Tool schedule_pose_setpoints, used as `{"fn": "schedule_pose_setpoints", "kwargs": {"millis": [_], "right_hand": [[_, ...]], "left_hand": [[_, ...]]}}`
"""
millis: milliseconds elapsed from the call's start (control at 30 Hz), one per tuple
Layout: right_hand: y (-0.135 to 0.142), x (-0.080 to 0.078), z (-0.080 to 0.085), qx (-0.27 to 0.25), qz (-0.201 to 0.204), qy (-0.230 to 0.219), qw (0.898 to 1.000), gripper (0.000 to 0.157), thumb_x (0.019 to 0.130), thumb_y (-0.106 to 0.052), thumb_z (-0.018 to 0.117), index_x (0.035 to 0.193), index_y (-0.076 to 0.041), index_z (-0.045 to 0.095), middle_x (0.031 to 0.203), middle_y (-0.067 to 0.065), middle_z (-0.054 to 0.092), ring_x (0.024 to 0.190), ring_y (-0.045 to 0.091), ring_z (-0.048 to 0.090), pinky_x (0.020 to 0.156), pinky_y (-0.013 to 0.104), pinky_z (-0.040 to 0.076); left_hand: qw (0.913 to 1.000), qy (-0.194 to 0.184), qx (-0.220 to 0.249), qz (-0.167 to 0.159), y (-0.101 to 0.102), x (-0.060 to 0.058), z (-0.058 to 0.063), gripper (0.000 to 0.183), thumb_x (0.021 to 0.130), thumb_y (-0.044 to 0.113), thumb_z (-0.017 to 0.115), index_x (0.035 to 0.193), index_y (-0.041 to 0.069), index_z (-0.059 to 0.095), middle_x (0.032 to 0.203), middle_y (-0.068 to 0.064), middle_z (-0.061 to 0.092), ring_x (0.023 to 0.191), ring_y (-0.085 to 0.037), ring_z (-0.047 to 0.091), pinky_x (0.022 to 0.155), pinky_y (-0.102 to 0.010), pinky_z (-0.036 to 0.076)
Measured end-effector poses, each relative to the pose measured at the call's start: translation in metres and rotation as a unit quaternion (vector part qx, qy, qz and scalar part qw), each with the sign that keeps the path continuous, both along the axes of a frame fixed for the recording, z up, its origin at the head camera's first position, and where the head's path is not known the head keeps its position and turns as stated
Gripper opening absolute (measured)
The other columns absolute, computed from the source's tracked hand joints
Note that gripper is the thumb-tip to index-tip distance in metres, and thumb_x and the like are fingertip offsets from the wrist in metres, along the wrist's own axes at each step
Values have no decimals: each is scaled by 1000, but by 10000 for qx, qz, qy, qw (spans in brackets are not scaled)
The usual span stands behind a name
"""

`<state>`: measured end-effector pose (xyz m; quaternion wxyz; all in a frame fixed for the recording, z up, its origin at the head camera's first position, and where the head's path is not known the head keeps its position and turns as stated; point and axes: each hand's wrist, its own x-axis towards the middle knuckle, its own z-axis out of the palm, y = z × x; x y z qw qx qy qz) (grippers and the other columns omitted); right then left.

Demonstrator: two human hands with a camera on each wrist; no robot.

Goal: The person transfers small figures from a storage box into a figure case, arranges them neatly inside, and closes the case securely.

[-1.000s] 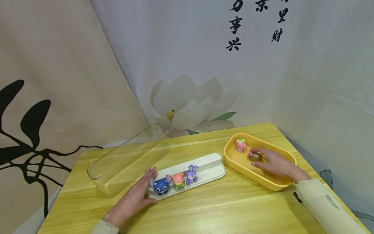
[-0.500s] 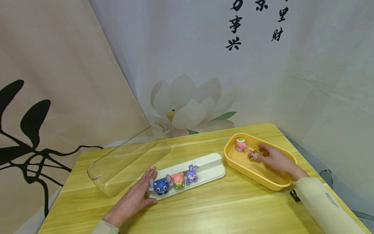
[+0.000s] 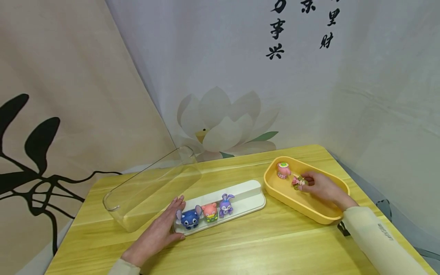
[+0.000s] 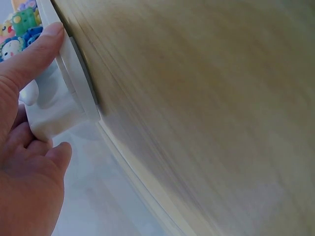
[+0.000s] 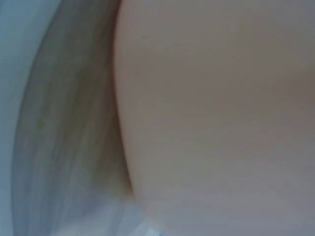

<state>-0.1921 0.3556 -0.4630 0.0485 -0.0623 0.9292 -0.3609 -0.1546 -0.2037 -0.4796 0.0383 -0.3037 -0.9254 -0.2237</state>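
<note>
At the left end of a white stepped display base (image 3: 245, 204), my left hand (image 3: 156, 233) holds the end between thumb and fingers. In the left wrist view its thumb (image 4: 37, 59) lies along the base's edge. A blue big-eared figurine (image 3: 190, 219), a pink one (image 3: 209, 212) and a purple rabbit figurine (image 3: 225, 205) stand in a row on the base. Inside the yellow tray (image 3: 292, 204), my right hand (image 3: 323, 187) pinches a small doll figurine (image 3: 300, 183) in pink. Another pink figurine (image 3: 283, 170) stands beside it. The right wrist view shows mostly blurred skin.
A clear plastic cover (image 3: 154, 191) lies on the wooden table (image 3: 261, 244), behind and left of the base. Printed cloth (image 3: 223, 76) hangs behind the table.
The doll figurine has been turned in the tray, its pink front now showing. My right fingers have closed in on it. The left hand and the base have stayed put.
</note>
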Motion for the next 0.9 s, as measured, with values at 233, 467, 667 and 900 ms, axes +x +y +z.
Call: {"fn": "schedule_pose_setpoints", "kwargs": {"millis": [233, 467, 667, 900], "right_hand": [[-1, 1, -1, 243, -28, 177, 9995, 53, 95, -13, 73, 132, 20, 54, 118, 28, 66, 109, 40, 63, 91, 53, 56], [-2, 5, 0, 212, -166, 439, 9987, 49, 94, -10, 73, 131, 18, 57, 118, 30, 67, 106, 41, 67, 88, 51, 59], [-4, 11, 11, 227, -344, 536, 9977, 50, 94, -13, 73, 133, 14, 58, 124, 31, 66, 107, 43, 68, 89, 53, 60], [-7, 21, 27, 146, -394, 563, 9975, 52, 96, -16, 74, 136, 11, 57, 128, 31, 65, 110, 46, 67, 89, 53, 60]], "left_hand": [[9999, 95, -46, -23, 0, 0, -1, 98, 73, 17, 94, 155, -1, 43, 167, -14, 30, 152, -35, 31, 115, -48, 36], [9997, -131, -185, 3, 1, -1, 2, 98, 76, 21, 93, 156, 0, 41, 169, -13, 27, 154, -32, 27, 117, -46, 35], [9993, -326, -193, 33, 0, -2, 4, 98, 78, 22, 92, 157, -1, 40, 170, -12, 25, 155, -31, 24, 119, -45, 32], [9994, -320, -150, 28, -1, -1, 2, 98, 77, 22, 92, 157, 0, 40, 170, -12, 25, 155, -31, 24, 119, -45, 33]]}}
